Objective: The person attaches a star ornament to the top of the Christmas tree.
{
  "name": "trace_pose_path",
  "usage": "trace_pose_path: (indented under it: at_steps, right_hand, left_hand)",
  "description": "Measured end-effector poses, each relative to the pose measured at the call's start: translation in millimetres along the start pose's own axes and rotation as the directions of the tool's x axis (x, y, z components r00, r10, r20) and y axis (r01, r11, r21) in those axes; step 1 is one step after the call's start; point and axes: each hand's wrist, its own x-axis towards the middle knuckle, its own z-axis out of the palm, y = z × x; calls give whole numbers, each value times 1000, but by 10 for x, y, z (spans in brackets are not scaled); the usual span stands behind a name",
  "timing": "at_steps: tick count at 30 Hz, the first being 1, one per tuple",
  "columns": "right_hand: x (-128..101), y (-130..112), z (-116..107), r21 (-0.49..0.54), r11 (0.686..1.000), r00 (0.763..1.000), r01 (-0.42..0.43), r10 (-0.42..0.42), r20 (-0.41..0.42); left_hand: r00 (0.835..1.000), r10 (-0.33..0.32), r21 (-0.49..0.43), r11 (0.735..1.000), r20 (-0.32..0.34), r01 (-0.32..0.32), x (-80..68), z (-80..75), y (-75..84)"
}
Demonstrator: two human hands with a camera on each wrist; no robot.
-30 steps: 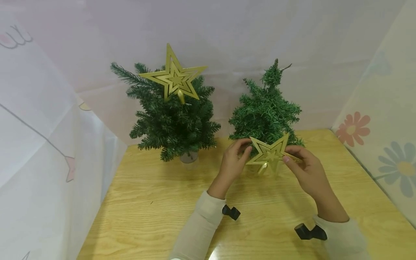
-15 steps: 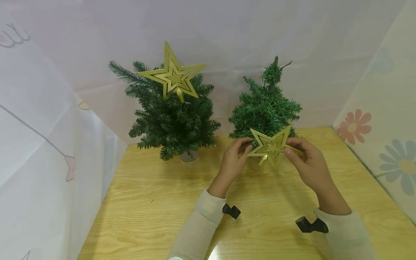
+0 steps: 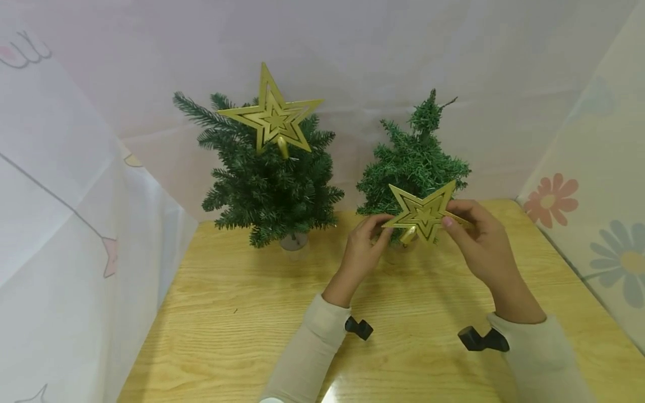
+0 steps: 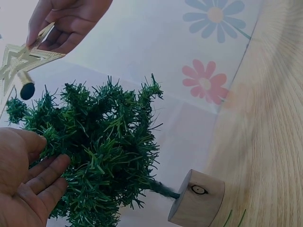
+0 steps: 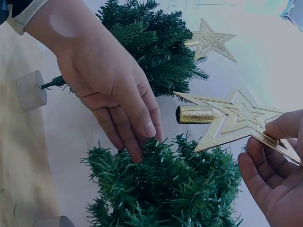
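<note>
Two hands at the bare tree (image 3: 413, 162): right hand (image 3: 478, 240) pinches a star (image 3: 423, 212); left hand (image 3: 363, 252), fingers relaxed, touches branches, trunk hidden.

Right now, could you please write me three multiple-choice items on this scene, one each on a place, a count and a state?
1. Where is the loose gold star?
A. in front of the right tree
B. flat on the table
C. atop the right tree

2. How many gold stars show?
A. one
B. two
C. three

3. The right hand is
A. empty
B. flat on the table
C. pinching a star point

Key: 1 A, it is held before the lower branches; 2 B, another tops the left tree; 3 C, thumb and fingers close on one point.
</note>
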Motion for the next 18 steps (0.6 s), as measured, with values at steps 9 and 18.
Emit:
trace_pose_path:
  at_steps: [9,18]
  right_hand:
    - [88,-78,-12,17,999,999,33,-32,-38]
    - [99,-75,-23,5,999,997,50,-50,-53]
  left_hand:
    - [999,-37,31,999,-7,37,9,-14,14]
    - [1000,-21,4,1000,2,21,-31,-21,22]
